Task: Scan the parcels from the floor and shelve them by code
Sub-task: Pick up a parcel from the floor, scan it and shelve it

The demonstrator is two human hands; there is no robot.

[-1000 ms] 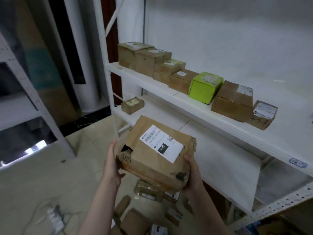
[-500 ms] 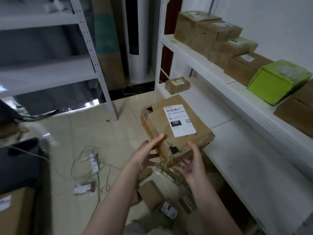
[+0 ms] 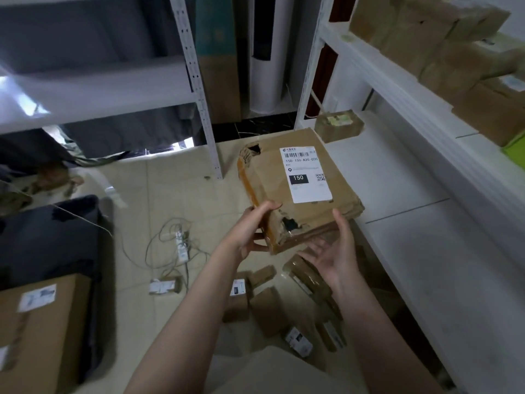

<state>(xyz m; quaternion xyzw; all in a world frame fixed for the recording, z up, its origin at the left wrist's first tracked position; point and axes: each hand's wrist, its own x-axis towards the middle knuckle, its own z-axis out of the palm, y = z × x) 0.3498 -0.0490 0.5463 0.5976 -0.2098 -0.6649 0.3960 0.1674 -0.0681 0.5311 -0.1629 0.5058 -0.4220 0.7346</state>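
A flat, battered brown parcel [image 3: 272,177] with torn corners and a white label marked 150 hangs at the front edge of the white lower shelf [image 3: 397,177]. My left hand [image 3: 252,228] grips its near left corner, thumb on top. My right hand [image 3: 332,251] is spread palm up under the near right edge, thumb against the side. Several small parcels [image 3: 267,305] lie on the tiled floor below my hands.
A small taped box [image 3: 339,125] sits at the back of the lower shelf. The upper shelf [image 3: 397,78] carries a row of brown boxes. A grey rack upright [image 3: 199,89] stands left. A power strip with cables [image 3: 181,245] and a big carton [image 3: 42,331] are on the floor.
My view swung left and down, away from the upper shelf. The parcel turned so its label reads upright, and my right hand slid from its side to beneath it.
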